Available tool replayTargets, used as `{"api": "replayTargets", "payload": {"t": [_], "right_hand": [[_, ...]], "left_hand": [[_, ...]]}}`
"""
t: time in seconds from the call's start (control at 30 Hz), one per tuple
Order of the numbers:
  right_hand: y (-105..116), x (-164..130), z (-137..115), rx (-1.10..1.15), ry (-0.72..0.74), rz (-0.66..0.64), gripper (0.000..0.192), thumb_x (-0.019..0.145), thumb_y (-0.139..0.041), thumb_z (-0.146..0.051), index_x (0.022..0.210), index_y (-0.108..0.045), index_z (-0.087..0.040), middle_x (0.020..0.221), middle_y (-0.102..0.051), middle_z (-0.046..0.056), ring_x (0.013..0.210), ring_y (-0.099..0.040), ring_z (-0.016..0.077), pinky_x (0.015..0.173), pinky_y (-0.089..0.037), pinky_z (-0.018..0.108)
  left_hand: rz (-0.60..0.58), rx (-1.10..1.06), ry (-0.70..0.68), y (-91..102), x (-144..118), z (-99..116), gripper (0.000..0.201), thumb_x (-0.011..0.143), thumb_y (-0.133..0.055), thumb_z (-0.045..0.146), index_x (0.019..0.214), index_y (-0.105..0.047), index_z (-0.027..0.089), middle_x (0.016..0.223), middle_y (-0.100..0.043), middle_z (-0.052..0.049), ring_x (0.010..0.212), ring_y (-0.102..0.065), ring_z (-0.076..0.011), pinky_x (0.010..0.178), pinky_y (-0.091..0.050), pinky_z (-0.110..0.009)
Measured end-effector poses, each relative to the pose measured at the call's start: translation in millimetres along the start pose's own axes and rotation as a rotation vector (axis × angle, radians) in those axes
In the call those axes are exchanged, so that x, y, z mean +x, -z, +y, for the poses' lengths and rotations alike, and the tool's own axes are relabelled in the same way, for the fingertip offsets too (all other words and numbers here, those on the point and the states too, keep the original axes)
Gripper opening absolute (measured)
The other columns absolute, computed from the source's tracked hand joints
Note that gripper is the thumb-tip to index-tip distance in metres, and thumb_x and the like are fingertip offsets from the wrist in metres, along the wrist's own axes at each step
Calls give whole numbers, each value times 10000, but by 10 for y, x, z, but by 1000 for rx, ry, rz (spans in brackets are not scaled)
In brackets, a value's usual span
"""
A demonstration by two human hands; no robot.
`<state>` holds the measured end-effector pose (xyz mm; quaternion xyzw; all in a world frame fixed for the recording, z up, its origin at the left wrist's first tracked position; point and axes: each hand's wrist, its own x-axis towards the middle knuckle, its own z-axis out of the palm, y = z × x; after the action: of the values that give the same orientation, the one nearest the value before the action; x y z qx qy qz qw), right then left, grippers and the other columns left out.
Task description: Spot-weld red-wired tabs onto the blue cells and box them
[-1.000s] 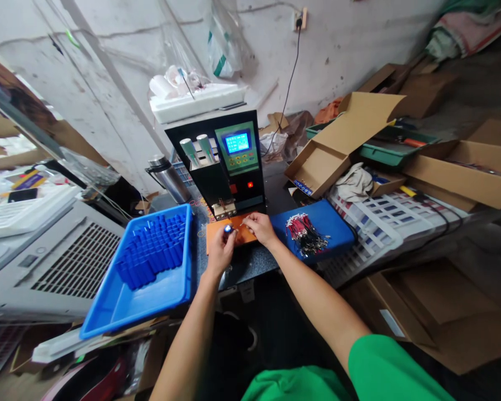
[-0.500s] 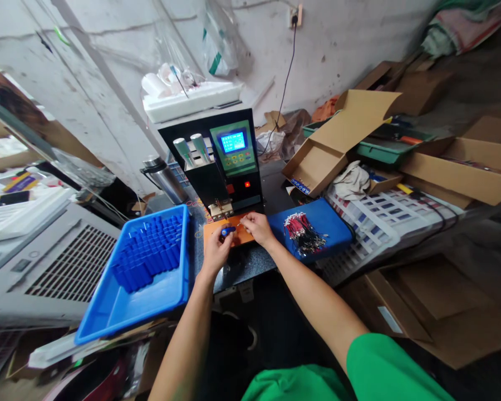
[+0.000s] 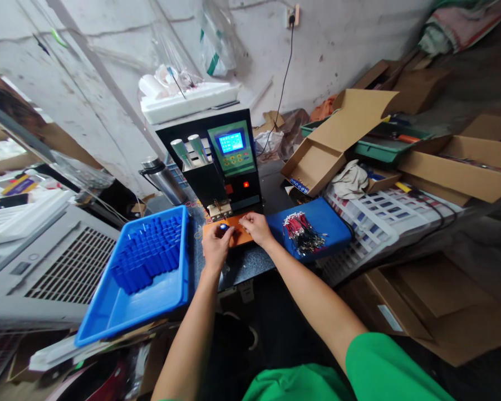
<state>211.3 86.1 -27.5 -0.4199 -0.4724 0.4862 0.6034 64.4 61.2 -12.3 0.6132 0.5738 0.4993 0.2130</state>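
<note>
My left hand point(image 3: 215, 248) is closed around a blue battery cell point(image 3: 224, 227), whose pale end shows between thumb and fingers. It is over the left part of an orange work plate point(image 3: 242, 238), just below the electrodes of a spot welder point(image 3: 220, 209). To its right, my right hand point(image 3: 256, 228) is pinched shut above the same plate. What its fingertips grip is too small to make out. On a blue pad point(image 3: 332, 214) right of that hand lies a bundle of red and black wire leads point(image 3: 303, 231).
A blue bin point(image 3: 140, 309) with many blue cells stands at the left, near a steel flask point(image 3: 162, 181). The welder has a lit screen point(image 3: 231, 142). Cardboard boxes point(image 3: 317, 164) and a white crate point(image 3: 367, 220) crowd the right side. A foam tray point(image 3: 190, 100) rests on the welder.
The blue cell in my left hand has turned from lying sideways to showing its end, and more of it is covered by the fingers. My right hand has barely moved.
</note>
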Motion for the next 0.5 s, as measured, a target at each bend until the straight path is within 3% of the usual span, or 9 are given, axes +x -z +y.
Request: {"api": "replayTargets", "payload": {"t": [0.2, 0.5], "right_hand": [[-2, 13, 23, -33, 19, 6, 249, 712, -631, -427, 625, -596, -196, 532, -530, -28, 536, -481, 124, 517, -349, 236], [-11, 16, 3, -59, 16, 16, 216, 720, -611, -398, 640, -607, -198, 535, -532, -27, 531, -480, 123, 510, -356, 230]], "left_hand": [[-37, 56, -18, -43, 1, 39, 284, 789, -700, 468, 781, -652, 189, 619, -567, 20, 559, -496, -126, 524, -374, -235], [-47, -47, 49, -104, 37, -39, 279, 769, -704, 457, 843, -677, 189, 718, -651, 1, 616, -551, -134, 580, -412, -239]]}}
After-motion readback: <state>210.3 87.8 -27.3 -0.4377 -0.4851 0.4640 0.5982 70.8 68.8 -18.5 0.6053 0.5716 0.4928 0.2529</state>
